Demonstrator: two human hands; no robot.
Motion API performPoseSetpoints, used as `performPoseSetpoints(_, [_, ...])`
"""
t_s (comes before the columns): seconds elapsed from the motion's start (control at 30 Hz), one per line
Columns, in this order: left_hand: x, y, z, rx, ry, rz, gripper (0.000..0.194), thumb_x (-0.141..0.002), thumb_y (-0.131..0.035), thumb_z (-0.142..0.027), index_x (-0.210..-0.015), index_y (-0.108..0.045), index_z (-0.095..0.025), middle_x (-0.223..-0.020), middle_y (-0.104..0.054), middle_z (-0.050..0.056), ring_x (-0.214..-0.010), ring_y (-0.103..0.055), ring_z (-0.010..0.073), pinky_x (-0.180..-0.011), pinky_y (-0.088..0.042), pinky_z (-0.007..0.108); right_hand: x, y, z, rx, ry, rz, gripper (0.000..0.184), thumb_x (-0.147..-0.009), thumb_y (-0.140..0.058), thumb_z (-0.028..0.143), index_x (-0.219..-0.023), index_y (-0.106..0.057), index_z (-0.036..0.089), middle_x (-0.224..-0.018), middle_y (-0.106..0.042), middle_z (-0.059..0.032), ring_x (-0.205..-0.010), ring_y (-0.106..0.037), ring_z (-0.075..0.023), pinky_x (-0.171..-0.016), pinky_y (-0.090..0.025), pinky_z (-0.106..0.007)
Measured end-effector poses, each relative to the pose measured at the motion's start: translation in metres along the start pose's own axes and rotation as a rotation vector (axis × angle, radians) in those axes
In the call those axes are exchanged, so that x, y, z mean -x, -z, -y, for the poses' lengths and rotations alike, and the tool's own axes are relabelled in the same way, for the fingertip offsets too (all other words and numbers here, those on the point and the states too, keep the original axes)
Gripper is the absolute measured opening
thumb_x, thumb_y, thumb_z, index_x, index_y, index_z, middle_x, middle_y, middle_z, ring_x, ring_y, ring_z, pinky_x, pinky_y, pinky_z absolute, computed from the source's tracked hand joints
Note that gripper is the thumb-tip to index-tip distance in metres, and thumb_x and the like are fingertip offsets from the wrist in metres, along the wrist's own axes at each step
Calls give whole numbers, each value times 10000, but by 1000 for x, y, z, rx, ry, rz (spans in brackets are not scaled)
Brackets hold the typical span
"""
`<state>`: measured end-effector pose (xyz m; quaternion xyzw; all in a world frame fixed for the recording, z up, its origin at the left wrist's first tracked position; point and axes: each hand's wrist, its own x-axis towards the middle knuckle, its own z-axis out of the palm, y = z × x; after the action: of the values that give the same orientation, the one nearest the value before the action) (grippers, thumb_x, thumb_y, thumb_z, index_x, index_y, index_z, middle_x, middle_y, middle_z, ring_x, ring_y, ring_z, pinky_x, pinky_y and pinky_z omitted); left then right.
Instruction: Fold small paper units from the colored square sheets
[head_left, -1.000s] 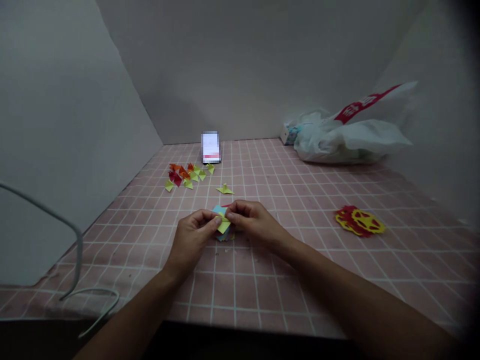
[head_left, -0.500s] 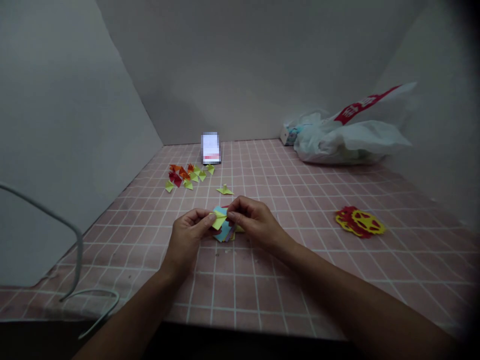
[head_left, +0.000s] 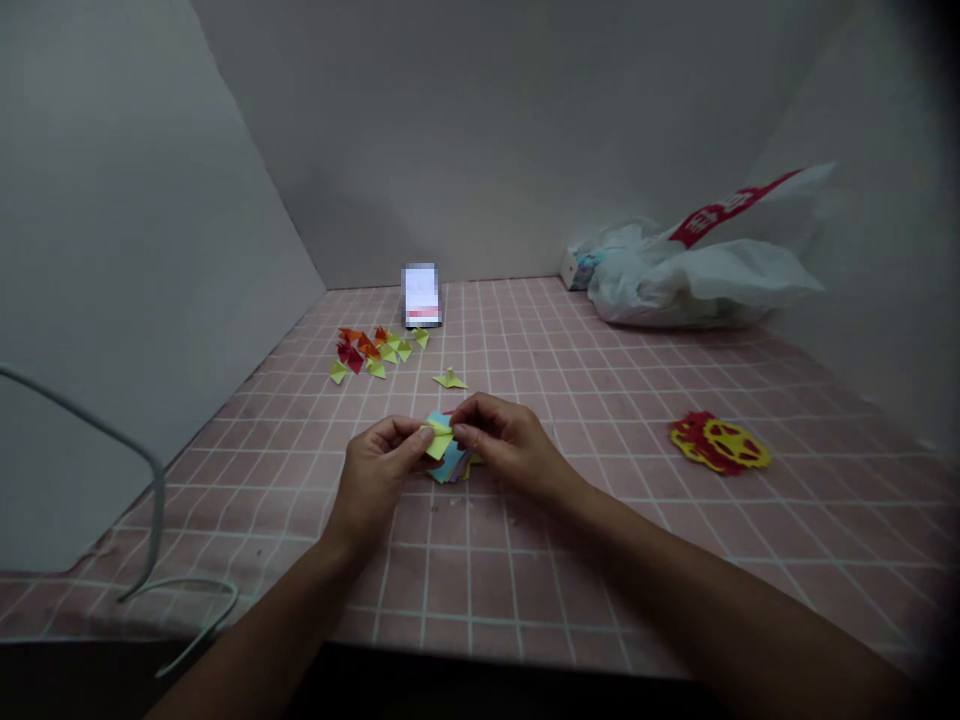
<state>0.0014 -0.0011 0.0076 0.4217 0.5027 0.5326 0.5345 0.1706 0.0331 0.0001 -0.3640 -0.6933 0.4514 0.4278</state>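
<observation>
Between my two hands is a small folded yellow paper (head_left: pixel 438 443). My left hand (head_left: pixel 382 465) pinches its left side between thumb and fingers. My right hand (head_left: pixel 504 440) has thumb and forefinger closed on its upper right edge. Below the hands, a stack of coloured paper sheets (head_left: pixel 450 468) lies on the table, light blue on top, partly covered by the hands. Just beyond sits a yellow folded paper piece with spread points (head_left: pixel 451 380). Farther back on the left are several small folded paper pieces (head_left: pixel 367 348) in red, orange and yellow.
A phone with a lit, blurred screen (head_left: pixel 421 296) stands at the back. A white plastic bag (head_left: pixel 690 280) and a small box (head_left: pixel 577 268) are at the back right. Red and yellow cut-out shapes (head_left: pixel 720 444) lie right. A pale cable (head_left: pixel 159 500) curves at the left.
The yellow paper and my left hand have shifted slightly left, uncovering more of the blue sheet. My right fingers have stayed at the paper's edge. Hardly anything differs over the last half second.
</observation>
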Motion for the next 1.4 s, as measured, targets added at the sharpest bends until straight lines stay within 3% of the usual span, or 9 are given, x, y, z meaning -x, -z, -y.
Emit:
performPoseSetpoints(0.43, [4,-1,-4,-192,-130,14,143,-777,-731,-280,-766,-699,-141,-722,-677,8,-676,-610,112,-642,-516,213,0,-3,-3,-27,-36,47,55,-850,-603,224,-839,-635,180,-831,-647,-26,-785,-582,-152,-708,-456,-278])
performPoseSetpoints(0.73, [6,-5,-7,-142,-96,2,140,-762,-742,-278,-764,-708,-143,-715,-690,14,-670,-636,128,-649,-532,232,5,-6,9,27,-63,-55,110,-843,-575,167,-736,-581,189,-788,-638,-21,-743,-574,-152,-698,-454,-288])
performPoseSetpoints(0.97, [0,1,1,-53,-74,-26,168,-748,-760,-296,-794,-699,-146,-742,-703,14,-678,-650,138,-677,-546,264,-1,-2,0,-149,-117,-108,99,-816,-626,234,-746,-582,181,-735,-595,10,-673,-541,-123,-627,-443,-257])
performPoseSetpoints(1.17, [1,0,0,-65,-53,11,180,-756,-753,-306,-797,-703,-137,-735,-705,25,-670,-655,143,-674,-547,269,0,-6,-7,-375,-265,68,279,-887,-584,427,-825,-621,158,-730,-624,-21,-632,-577,-122,-621,-488,-272])
performPoseSetpoints(1.4, [3,-2,-3,-96,-61,3,169,-747,-758,-307,-774,-711,-147,-725,-692,16,-679,-645,140,-674,-544,260,3,-7,2,-179,-94,-17,92,-847,-632,272,-897,-614,197,-801,-615,-3,-729,-574,-137,-660,-476,-270])
